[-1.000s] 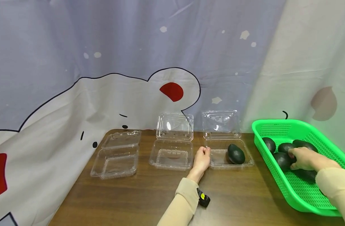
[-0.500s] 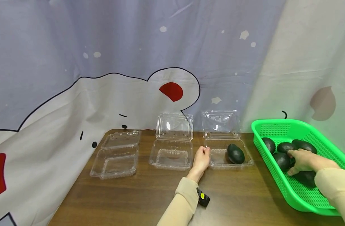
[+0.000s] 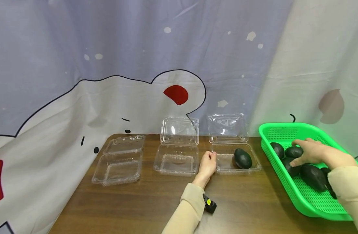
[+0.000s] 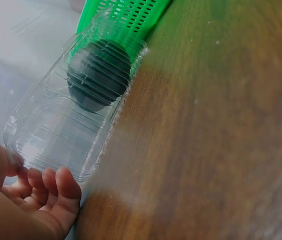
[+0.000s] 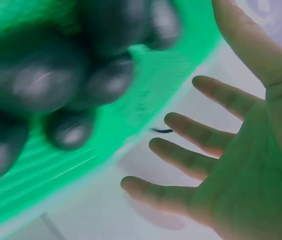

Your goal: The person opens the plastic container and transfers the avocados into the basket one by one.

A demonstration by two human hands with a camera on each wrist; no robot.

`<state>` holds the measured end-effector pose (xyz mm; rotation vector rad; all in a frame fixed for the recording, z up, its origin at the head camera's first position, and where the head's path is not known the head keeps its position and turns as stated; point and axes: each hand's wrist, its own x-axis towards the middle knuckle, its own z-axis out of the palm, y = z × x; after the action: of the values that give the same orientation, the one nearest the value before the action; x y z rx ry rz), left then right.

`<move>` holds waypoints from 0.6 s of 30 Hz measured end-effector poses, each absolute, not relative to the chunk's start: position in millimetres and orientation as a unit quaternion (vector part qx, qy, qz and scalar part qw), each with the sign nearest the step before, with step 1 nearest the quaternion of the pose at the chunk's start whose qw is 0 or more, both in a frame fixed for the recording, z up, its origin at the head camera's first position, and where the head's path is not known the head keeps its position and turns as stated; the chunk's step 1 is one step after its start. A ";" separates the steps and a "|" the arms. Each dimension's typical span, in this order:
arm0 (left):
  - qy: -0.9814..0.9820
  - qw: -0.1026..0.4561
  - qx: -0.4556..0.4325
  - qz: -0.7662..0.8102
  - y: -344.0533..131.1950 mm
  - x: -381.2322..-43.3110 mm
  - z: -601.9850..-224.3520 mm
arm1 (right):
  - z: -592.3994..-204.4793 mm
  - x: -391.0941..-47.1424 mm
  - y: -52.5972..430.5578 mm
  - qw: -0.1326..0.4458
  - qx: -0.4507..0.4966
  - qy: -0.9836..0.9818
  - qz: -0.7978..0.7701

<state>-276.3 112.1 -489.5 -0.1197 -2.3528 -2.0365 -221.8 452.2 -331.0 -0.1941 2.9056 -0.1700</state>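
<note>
My left hand (image 3: 207, 165) pinches the left rim of the right-hand clear plastic clamshell container (image 3: 256, 162); in the left wrist view the thumb and fingertips (image 4: 67, 184) meet at its edge. Inside that container, toward its right side, lies one dark avocado (image 3: 242, 158). Over the green plastic basket (image 3: 296, 198) my right hand (image 3: 313, 152) hovers with fingers spread, holding nothing. Several dark avocados (image 3: 312, 177) lie beneath it in the basket. From the right wrist view, the palm and fingers (image 5: 175, 155) are apart from the avocados.
Two more open clear clamshells stand to the left: a middle one (image 3: 158, 167) and a far-left one (image 3: 97, 178), with no fruit in them. A printed curtain (image 3: 132, 48) hangs behind the brown wooden table (image 3: 132, 208).
My right hand has risen off the avocados and spread its fingers, uncovering more of the fruit nearer me. The left hand stays on the container rim.
</note>
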 end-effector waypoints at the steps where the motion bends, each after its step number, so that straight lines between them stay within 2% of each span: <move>1: -0.756 0.015 -0.038 -0.654 111.8 -276.5 -489.5 | -327.6 -222.9 445.7 0.102 -0.071 0.990 -0.061; 10: -0.749 0.006 -0.034 -0.661 112.9 -276.4 -490.0 | -322.7 -225.9 384.6 0.049 -0.095 0.990 -0.095; 18: -0.752 0.016 -0.037 -0.657 112.3 -277.7 -489.0 | -336.6 -228.9 338.1 -0.036 -0.117 0.983 -0.137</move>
<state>-277.7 112.3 -489.0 -0.1136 -2.3399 -2.0447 -228.9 338.1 -336.6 -0.3771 3.1613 -0.4418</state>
